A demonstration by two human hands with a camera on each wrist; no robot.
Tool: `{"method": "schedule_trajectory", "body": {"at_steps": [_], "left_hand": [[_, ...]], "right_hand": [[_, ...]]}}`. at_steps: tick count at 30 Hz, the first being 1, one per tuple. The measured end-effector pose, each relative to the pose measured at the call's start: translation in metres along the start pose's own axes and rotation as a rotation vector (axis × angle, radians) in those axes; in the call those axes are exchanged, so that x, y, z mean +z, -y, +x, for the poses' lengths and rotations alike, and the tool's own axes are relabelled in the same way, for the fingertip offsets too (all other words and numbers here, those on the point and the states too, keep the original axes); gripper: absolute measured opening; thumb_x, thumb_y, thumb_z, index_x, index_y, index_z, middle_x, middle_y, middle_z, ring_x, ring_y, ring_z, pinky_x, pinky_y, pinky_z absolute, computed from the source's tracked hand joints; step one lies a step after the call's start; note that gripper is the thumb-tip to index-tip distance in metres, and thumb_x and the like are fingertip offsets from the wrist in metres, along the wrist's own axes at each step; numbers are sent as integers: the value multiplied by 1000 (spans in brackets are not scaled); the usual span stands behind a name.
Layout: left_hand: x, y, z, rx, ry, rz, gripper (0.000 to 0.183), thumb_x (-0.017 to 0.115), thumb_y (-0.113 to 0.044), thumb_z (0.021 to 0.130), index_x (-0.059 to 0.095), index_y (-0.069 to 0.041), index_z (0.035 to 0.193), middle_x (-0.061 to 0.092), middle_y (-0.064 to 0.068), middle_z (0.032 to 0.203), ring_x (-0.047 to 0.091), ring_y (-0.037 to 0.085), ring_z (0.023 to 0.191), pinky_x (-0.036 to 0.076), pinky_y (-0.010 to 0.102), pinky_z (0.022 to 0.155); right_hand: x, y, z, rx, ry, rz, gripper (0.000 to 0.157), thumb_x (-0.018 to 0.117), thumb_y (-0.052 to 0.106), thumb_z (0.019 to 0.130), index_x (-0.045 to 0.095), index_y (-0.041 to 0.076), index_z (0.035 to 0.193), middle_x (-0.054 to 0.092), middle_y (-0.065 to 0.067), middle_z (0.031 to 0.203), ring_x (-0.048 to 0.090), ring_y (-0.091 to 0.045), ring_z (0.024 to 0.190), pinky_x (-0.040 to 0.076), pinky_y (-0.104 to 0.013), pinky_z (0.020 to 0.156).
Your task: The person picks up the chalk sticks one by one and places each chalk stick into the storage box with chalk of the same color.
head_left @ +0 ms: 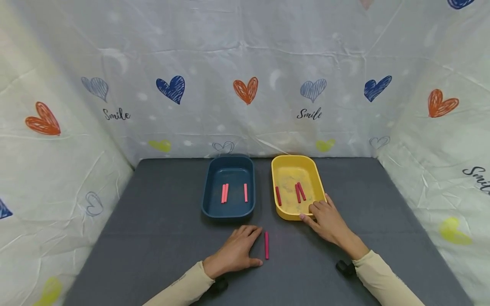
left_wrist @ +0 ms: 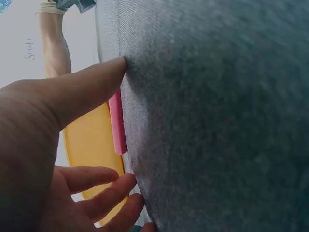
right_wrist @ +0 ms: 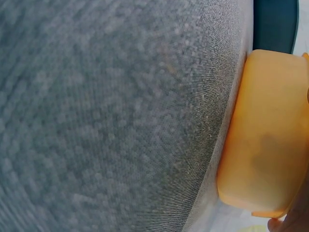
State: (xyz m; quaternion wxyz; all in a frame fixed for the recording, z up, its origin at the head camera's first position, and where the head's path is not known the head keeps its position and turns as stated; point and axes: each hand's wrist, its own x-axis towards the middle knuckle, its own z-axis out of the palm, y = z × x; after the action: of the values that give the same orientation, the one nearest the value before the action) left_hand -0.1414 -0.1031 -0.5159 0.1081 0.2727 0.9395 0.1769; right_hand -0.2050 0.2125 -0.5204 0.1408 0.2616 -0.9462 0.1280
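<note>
My left hand is beside a crimson stick lying on the grey cloth, its thumb and fingers spread apart. In the left wrist view, the stick shows past the gap between thumb and fingers, which do not grip it. At the near right corner of the yellow tray, my right hand holds the rim, thumb at the front edge and a finger bent over inside. Several dark red sticks lie in that tray. The right wrist view shows the tray's side; most of that hand is cut off.
Left of the yellow tray stands a dark blue tray with three light pink sticks inside. Grey cloth covers the table. A white curtain printed with hearts encloses the back and sides.
</note>
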Motion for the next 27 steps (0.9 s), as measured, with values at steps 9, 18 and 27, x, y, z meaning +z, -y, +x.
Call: {"method": "schedule_trajectory", "body": {"at_steps": [9,18,27], "left_hand": [[6,-1,2,-2,-27,29,90,78,-54,77,44,-9,147,50,8,142,45,26,129,38,50,109],[3,0,5,7,-47,67,89,78,-56,76,47,-9,145,51,7,139,46,25,124,40,49,106],[3,-1,4,-8,-48,65,85,77,-56,76,50,-11,143,52,6,137,47,24,121,42,48,104]], "right_hand": [[0,1,-2,2,1,1,32,62,43,94,52,18,77,49,5,72,52,-20,77,26,-62,114],[-2,2,1,15,6,-9,32,63,43,94,52,18,76,48,5,72,52,-20,77,26,-62,115],[-2,3,2,15,22,-14,33,62,44,94,52,18,76,48,5,72,53,-20,78,26,-62,115]]}}
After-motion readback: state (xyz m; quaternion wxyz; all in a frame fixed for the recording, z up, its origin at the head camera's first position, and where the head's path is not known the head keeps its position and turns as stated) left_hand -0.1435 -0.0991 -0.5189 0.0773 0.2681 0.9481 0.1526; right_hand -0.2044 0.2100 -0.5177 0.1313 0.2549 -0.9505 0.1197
